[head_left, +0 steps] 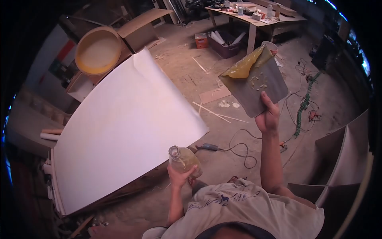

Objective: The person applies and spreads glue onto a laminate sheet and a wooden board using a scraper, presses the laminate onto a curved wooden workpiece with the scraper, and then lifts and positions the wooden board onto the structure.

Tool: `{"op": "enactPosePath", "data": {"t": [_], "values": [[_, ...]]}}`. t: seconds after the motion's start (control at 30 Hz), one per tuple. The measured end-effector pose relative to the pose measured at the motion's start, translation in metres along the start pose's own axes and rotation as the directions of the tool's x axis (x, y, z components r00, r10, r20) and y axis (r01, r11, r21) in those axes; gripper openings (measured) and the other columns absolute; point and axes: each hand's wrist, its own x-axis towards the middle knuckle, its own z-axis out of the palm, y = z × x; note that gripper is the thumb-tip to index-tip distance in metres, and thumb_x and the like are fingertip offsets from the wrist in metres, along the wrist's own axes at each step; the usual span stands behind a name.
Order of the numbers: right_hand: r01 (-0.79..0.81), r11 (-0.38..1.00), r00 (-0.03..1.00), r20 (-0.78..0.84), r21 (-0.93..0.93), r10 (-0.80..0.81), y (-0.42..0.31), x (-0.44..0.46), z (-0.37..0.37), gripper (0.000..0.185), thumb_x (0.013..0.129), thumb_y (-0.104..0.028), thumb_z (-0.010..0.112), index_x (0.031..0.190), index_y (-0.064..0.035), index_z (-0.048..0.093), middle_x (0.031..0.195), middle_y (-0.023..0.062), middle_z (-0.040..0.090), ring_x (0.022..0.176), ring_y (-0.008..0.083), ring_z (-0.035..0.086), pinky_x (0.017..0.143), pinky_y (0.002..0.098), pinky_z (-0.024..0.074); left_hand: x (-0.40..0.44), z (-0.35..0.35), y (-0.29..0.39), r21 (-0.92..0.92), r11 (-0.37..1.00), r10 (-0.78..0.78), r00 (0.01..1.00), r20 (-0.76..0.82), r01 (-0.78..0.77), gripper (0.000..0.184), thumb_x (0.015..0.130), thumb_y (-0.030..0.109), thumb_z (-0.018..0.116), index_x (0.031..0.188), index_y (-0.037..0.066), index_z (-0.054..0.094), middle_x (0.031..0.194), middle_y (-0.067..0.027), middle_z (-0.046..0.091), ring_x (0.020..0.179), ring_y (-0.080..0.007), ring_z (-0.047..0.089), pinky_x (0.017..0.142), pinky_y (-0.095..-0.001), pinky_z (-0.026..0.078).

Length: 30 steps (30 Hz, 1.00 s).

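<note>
My left hand (180, 176) is closed round a clear, open-necked bottle (184, 158) with cloudy yellowish contents, beside the near edge of a large white panel (119, 127). Raised at the right, my right hand (268, 117) grips the lower edge of a thin grey sheet (248, 89), its thumb lying on the face. A thick, glossy yellow coating (242, 67), like glue, covers the sheet's top edge, and small pale bits stick to its middle. The panel is broad, with one curved side, and lies on a support mostly hidden beneath it.
A corded power tool (209, 147) lies on the floor by the panel's corner. Wood strips (215, 113) and a green coiled hose (302, 105) are farther off. Curved wooden panels (338, 159) stand at the right. A cluttered worktable (254, 20) and a round yellow-rimmed piece (98, 51) are behind.
</note>
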Motion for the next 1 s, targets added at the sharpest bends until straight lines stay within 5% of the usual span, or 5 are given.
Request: {"op": "enactPosePath", "data": {"t": [0.1,0.3,0.67,0.83,1.0], "values": [[-0.003,0.996,0.998,-0.065,-0.087,-0.002,-0.023,0.038,-0.04,0.05,0.089,-0.003,0.058,0.135,-0.0014,0.038,0.128,0.0123,0.052,0.117,0.0232,0.053,0.102,0.0384,0.0434,-0.003,0.062,0.0,0.013,1.0,0.027,1.0,-0.012,-0.026,0.055,0.06,0.017,0.089,0.105,-0.001,0.062,0.097,-0.0102,0.068,0.089,-0.0178,0.066,0.084,-0.0335,0.052],[-0.029,0.988,0.994,-0.113,-0.154,0.012,-0.016,0.105,-0.11,0.05,0.086,-0.003,0.061,0.131,0.002,0.041,0.123,0.0121,0.055,0.113,0.0233,0.056,0.099,0.0362,0.0453,0.028,0.15,0.018,-0.027,0.99,-0.131,0.969,0.208,0.139,0.059,0.06,0.014,0.088,0.11,-0.001,0.06,0.101,-0.0102,0.067,0.091,-0.0185,0.065,0.085,-0.0344,0.051],[0.102,0.896,0.967,-0.168,-0.433,-0.191,-0.095,0.372,-0.208,0.042,0.083,-0.006,0.066,0.121,0.005,0.052,0.114,0.0118,0.061,0.104,0.0223,0.061,0.094,0.0339,0.0485,0.31,0.296,0.012,-0.035,0.997,0.074,0.959,0.274,-0.067,0.06,0.06,0.022,0.089,0.109,0.0,0.061,0.1,-0.0102,0.068,0.091,-0.0181,0.065,0.084,-0.0334,0.051],[0.087,0.871,0.908,-0.322,-0.483,-0.269,-0.114,0.501,-0.277,0.037,0.081,0.0,0.066,0.117,0.0029,0.055,0.111,0.0092,0.061,0.103,0.0215,0.061,0.094,0.0346,0.0478,0.443,0.309,0.036,-0.03,0.992,0.127,0.976,0.179,-0.123,0.059,0.06,0.025,0.09,0.107,0.001,0.062,0.099,-0.0087,0.068,0.088,-0.0168,0.066,0.082,-0.0338,0.053],[0.029,0.887,0.908,-0.359,-0.462,-0.217,-0.027,0.602,-0.295,0.05,0.081,-0.004,0.069,0.126,0.0015,0.047,0.119,0.0095,0.057,0.108,0.0214,0.057,0.097,0.0347,0.0449,0.562,0.306,0.045,0.073,0.994,0.078,0.996,-0.037,-0.075,0.064,0.058,0.023,0.091,0.109,0.001,0.058,0.102,-0.0089,0.065,0.093,-0.018,0.063,0.084,-0.0347,0.051]]}}
